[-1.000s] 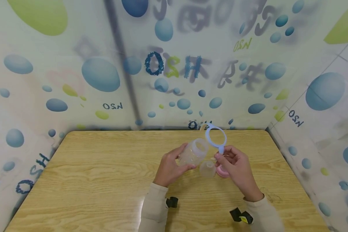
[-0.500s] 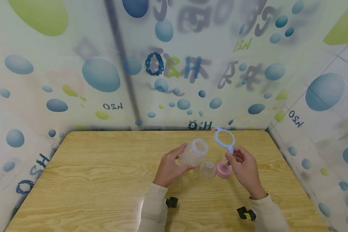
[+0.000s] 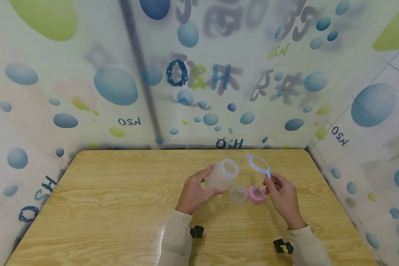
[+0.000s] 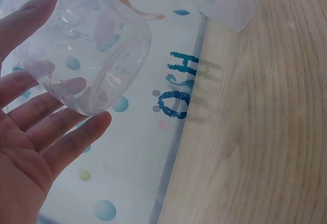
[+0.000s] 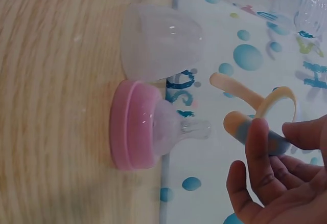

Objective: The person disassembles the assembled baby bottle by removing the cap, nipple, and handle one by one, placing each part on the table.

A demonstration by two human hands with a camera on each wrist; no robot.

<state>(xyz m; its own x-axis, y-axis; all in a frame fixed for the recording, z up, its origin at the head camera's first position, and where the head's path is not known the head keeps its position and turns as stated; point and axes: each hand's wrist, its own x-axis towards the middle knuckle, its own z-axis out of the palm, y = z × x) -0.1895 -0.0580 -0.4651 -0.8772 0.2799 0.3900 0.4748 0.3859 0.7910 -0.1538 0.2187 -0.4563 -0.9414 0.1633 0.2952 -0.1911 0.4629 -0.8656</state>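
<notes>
My left hand holds a clear baby bottle, its open mouth tilted up to the right. In the left wrist view the fingers and thumb wrap around the bottle. Between thumb and fingertips, my right hand pinches a bottle handle ring, blue in the head view. Its arms look orange and blue in the right wrist view, where one arm of the handle ring sticks out. Just left of that hand, a pink collar with a clear teat stands on the table, beside a translucent dome cap.
The wood-grain table reaches back to a wall printed with blue and green bubbles. Small black items are at both sleeves.
My right hand has moved right and a little down with the handle ring, which now lies flatter. This uncovers the pink collar. The left hand and bottle have stayed put.
</notes>
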